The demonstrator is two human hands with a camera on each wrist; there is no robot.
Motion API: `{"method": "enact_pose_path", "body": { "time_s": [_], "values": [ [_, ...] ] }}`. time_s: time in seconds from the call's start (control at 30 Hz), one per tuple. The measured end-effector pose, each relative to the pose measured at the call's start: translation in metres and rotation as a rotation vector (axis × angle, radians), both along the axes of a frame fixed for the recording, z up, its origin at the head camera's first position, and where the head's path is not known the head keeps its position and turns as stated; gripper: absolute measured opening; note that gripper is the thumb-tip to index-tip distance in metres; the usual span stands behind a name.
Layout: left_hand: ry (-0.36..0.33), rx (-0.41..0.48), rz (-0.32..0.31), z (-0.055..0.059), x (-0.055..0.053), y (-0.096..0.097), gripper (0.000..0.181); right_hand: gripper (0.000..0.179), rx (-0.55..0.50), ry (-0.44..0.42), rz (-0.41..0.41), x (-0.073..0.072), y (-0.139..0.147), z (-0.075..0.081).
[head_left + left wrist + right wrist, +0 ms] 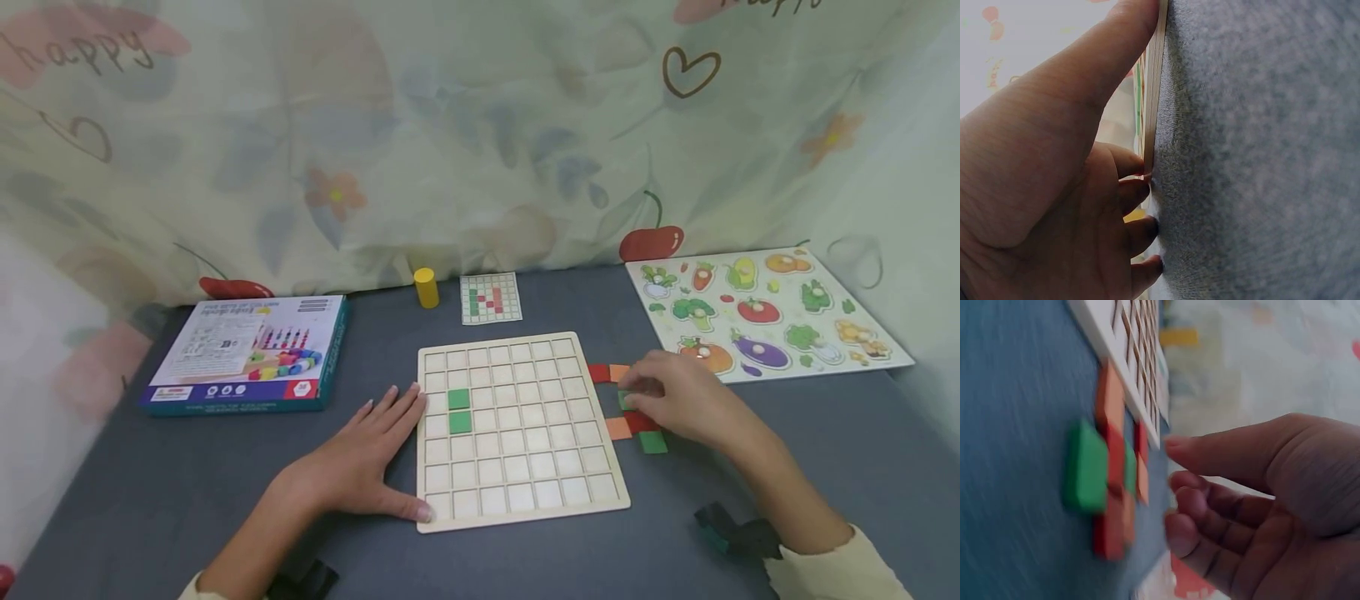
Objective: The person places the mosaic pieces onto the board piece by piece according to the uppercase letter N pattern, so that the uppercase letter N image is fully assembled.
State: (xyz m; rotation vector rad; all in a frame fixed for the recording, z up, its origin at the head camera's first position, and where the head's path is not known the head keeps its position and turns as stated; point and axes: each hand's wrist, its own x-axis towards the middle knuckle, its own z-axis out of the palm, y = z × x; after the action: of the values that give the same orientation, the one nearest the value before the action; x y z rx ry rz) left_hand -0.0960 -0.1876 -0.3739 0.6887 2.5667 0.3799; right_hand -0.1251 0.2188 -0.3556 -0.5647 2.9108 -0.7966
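Soft, muted light filled the head view. White glare washed out the left-wrist view's upper left. Right-wrist, a green tile [1087,469] left of centre blurred.

Pale wooden grid board [517,435] lying flat, two green tiles [460,422] in adjoining cells, loose red, orange and green tiles [641,423] beside its right edge

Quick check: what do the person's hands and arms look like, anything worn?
The left hand and right hand are bare, with no gloves or rings showing. Each arm has a cream sleeve and dark gear beside it.
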Motion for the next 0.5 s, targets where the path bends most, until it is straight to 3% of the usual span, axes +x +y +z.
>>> {"method": "enact_pose_path", "body": {
  "time_s": [0.27,0.5],
  "values": [
    [0.006,0.005,-0.001,-0.001,0.001,0.0,0.13,0.025,0.038,-0.104,0.059,-0.012,0.024,-0.005],
    [0.0,-0.001,0.003,0.001,0.001,0.0,0.13,0.021,0.01,-0.134,0.038,-0.013,0.023,-0.009]
  ]
}}
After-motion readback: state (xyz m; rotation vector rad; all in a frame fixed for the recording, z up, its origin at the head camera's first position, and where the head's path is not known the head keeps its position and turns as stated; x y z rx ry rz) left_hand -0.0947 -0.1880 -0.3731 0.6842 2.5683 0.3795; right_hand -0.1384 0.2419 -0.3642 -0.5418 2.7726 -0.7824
